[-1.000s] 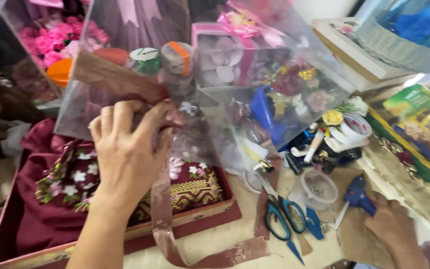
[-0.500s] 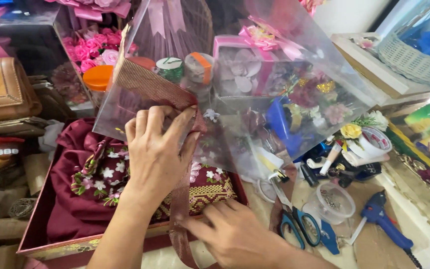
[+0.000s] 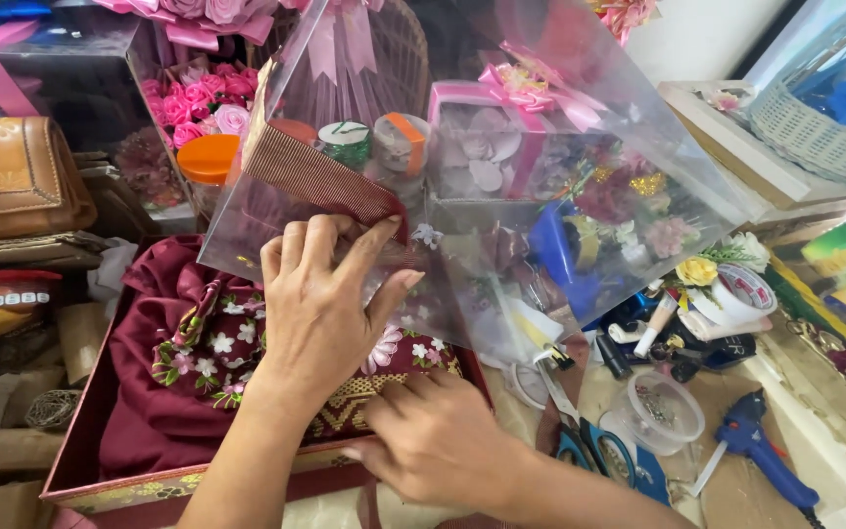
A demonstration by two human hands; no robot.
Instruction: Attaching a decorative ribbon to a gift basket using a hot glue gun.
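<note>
Left hand presses flat, fingers spread, on the clear plastic cover above the maroon gift box, while the right hand pinches the box's near edge below it.

brown leather bag at far left. orange-lidded jar beside pink paper roses at the back. blue-handled scissors near, right of centre, just beside a small clear tub. blue glue gun at near right. tape roll with a yellow rose further back. woven basket at far right.
</note>
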